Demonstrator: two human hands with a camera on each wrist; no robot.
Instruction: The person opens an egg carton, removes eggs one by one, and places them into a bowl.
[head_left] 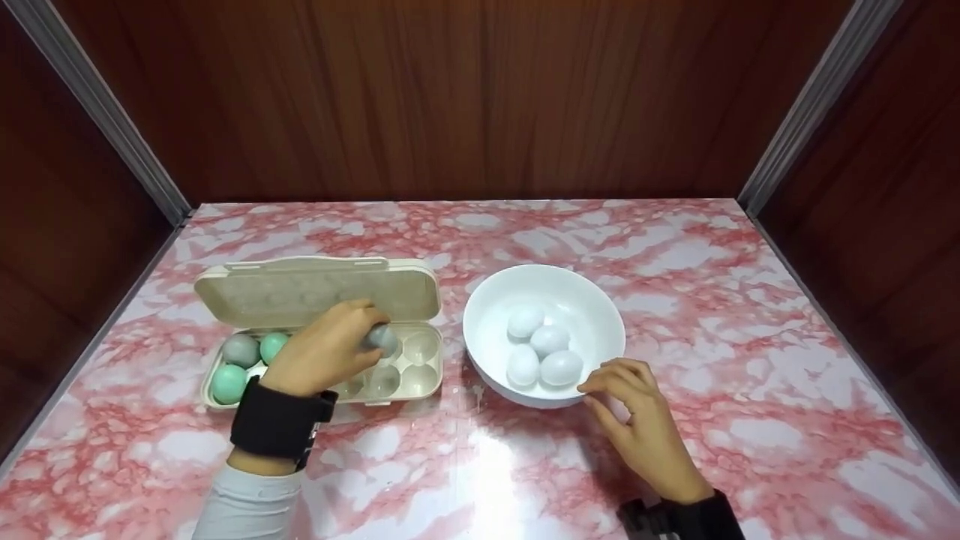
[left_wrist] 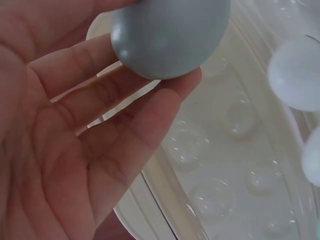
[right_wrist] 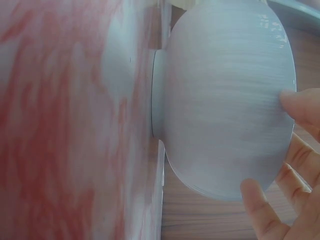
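My left hand (head_left: 330, 349) holds a grey egg (head_left: 382, 340) at its fingertips over the right half of a cream egg carton (head_left: 433, 375). Close up in the left wrist view, the fingers curl around this grey egg (left_wrist: 172, 37). At the carton's left end sit another grey egg (head_left: 241, 350) and two green eggs (head_left: 229, 384); a white one beside them is mostly hidden by the wrist. My right hand (head_left: 634, 416) pinches the near right rim of a white bowl (head_left: 600, 315), thumb against the outer wall (right_wrist: 225, 100). Several white eggs (head_left: 551, 340) lie inside the bowl.
The carton's lid (head_left: 255, 296) stands raised at the back. Carton and bowl rest side by side on a red and white marbled table (head_left: 712, 300). Dark wood panels (head_left: 480, 97) with metal corner posts enclose the back and sides.
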